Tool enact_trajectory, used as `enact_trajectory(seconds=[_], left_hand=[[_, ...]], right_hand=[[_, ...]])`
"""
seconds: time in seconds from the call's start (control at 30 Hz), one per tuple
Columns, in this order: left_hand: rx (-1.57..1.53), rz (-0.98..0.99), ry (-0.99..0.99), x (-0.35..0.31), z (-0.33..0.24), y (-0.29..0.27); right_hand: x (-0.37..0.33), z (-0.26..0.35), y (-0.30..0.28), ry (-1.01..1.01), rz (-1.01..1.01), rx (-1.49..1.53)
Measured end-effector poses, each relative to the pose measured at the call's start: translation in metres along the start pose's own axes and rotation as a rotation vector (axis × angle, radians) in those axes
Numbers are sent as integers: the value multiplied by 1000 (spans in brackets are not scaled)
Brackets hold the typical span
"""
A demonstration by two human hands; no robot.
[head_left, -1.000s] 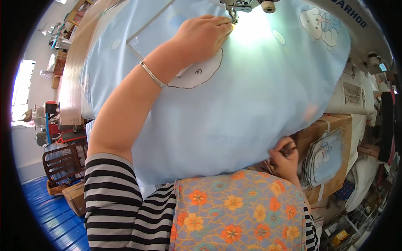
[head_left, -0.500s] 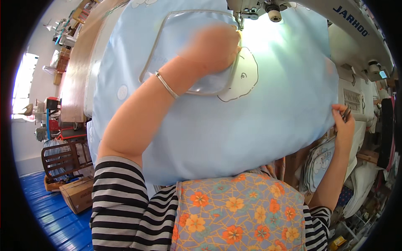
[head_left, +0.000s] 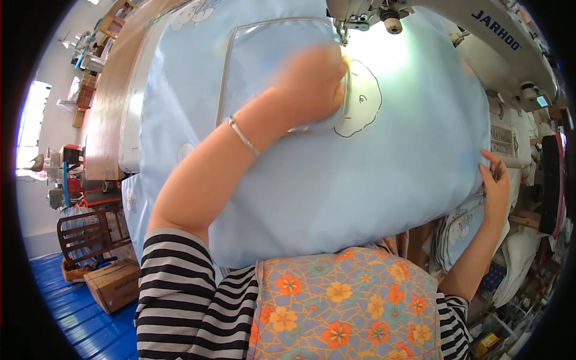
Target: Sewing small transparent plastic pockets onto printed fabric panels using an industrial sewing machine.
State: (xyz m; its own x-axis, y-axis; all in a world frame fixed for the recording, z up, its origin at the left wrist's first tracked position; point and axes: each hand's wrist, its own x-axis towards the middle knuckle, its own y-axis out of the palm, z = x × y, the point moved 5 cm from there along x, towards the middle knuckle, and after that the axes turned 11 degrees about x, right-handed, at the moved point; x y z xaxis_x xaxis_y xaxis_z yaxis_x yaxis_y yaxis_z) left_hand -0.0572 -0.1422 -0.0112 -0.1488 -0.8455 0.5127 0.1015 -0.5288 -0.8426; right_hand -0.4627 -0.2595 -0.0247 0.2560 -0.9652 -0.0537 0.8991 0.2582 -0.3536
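A wide light-blue cloth (head_left: 312,198) with printed cartoon figures spreads under the sewing machine's needle and presser foot (head_left: 342,35). On it lies a clear plastic panel (head_left: 255,54) with rounded corners and a grey border. My left hand (head_left: 312,81) rests on the panel's right side, just below the presser foot; motion smears it and its fingers are mostly hidden. At the cloth's right edge, my right hand (head_left: 495,174) has its fingers curled around a small dark metal tool, mostly hidden, with its fingertips by the cloth.
Overhead, the white sewing machine arm (head_left: 480,36) crosses the upper right, its lamp lighting the cloth. A stack of printed blue pieces (head_left: 459,234) hangs low on the right. To the left are a wooden table (head_left: 111,114), a brown chair (head_left: 90,234) and a cardboard box (head_left: 112,285).
The cloth and clear panel have shifted and turned slightly, the printed face moving right and a little up. My left hand has moved slightly right and down with them. My right hand stays by the edge.
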Motion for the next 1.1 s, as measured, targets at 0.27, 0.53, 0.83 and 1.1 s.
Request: enact_trajectory(seconds=[0.27,0.53,0.83,1.1], left_hand=[[-56,74,-14,-2,-1,-6],[-94,19,-2,-7,-4,-16],[-86,52,-26,-14,-10,-20],[-116,96,-32,-8,-3,-15]], right_hand=[[-6,-31,7,-105,-139,-28],[-128,-136,97,540,-204,1168],[-154,-118,124,577,-82,1216],[-138,-64,109,241,-419,910]])
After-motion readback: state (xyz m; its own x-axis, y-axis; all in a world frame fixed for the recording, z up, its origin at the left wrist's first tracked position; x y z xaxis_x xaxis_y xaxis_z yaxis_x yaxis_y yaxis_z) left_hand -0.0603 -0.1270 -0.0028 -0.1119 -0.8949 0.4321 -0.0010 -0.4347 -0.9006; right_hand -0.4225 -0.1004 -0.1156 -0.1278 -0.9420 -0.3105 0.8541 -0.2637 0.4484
